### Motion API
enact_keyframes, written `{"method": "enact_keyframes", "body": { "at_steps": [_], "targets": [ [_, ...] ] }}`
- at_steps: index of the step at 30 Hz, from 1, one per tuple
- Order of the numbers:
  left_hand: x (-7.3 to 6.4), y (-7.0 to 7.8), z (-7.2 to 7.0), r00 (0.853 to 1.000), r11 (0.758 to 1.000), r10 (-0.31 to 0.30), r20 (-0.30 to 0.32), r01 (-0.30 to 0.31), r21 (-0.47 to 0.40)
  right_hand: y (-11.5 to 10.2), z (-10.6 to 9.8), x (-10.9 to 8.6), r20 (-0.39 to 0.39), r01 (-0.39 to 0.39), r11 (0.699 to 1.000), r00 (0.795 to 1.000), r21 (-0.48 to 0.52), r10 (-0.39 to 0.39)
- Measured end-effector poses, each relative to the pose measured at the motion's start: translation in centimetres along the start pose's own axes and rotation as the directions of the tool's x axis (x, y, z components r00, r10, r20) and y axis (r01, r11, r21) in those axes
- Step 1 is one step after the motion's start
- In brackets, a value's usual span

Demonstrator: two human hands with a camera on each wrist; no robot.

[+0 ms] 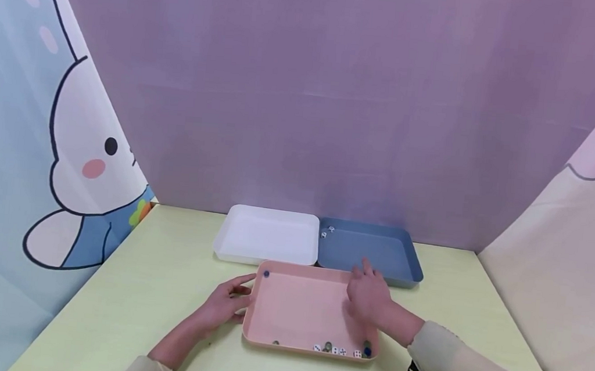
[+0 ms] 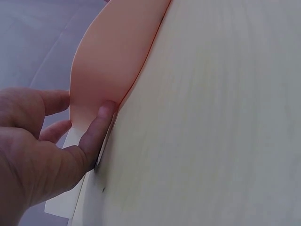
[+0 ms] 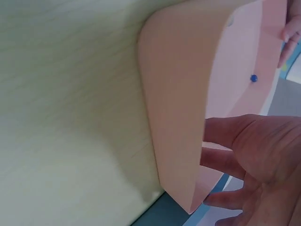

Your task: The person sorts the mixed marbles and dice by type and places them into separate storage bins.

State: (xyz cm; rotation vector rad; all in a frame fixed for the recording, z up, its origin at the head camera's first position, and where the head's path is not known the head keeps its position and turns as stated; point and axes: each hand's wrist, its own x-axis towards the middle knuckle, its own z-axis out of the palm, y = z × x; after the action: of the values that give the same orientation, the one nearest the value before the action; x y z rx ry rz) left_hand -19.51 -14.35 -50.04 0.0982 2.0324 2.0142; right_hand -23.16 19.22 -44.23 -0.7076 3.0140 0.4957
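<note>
A pink tray (image 1: pixel 304 302) lies on the table in front of the white and blue trays. My left hand (image 1: pixel 227 302) is at its left side; in the left wrist view the thumb (image 2: pixel 107 110) touches the outer wall low down, with fingertips at the rim. Over the tray's right part is my right hand (image 1: pixel 370 293), its index finger pointing past the back rim toward the blue tray. Some right fingertips are hidden behind the wall in the right wrist view. Several white dice (image 1: pixel 339 351) and glassy marbles (image 1: pixel 367 349) lie along the near wall. One blue marble (image 3: pixel 254 78) sits in the far left corner.
Behind stand a white tray (image 1: pixel 267 235) and a blue tray (image 1: pixel 371 249), side by side. Two dice (image 1: pixel 327 231) lie at the blue tray's left end. A purple curtain (image 1: pixel 325 94) hangs at the table's back edge, and printed cloths flank both sides.
</note>
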Motion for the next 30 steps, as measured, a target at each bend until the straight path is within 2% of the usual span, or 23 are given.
{"method": "enact_keyframes", "body": {
  "at_steps": [4,7,13,18,22,30],
  "targets": [
    [0.0,0.1,0.0,1.0,1.0,0.003,0.003,-0.003,0.0,0.1,0.1,0.3,0.015,0.018,0.997,1.0,-0.069,-0.017],
    [0.0,0.1,0.0,1.0,1.0,0.004,0.002,-0.004,0.002,0.3,-0.1,0.5,0.014,0.037,0.997,0.999,-0.066,-0.036],
    [-0.2,0.2,0.1,1.0,1.0,0.0,-0.002,0.0,0.006,0.6,-1.3,0.4,-0.051,0.086,0.995,0.995,0.048,-0.084],
    [-0.2,0.3,0.1,1.0,1.0,-0.003,-0.005,0.003,0.009,1.0,-2.2,0.6,-0.126,0.134,0.981,0.985,0.141,-0.117],
    [-0.1,0.5,0.2,1.0,1.0,0.001,-0.004,-0.001,0.007,1.4,-2.8,1.0,-0.188,0.171,0.959,0.974,0.226,-0.129],
    [-0.1,0.3,0.2,1.0,1.0,-0.001,-0.002,0.001,-0.004,2.3,-3.7,2.0,-0.343,0.265,0.889,0.93,0.373,-0.134]
  ]
}}
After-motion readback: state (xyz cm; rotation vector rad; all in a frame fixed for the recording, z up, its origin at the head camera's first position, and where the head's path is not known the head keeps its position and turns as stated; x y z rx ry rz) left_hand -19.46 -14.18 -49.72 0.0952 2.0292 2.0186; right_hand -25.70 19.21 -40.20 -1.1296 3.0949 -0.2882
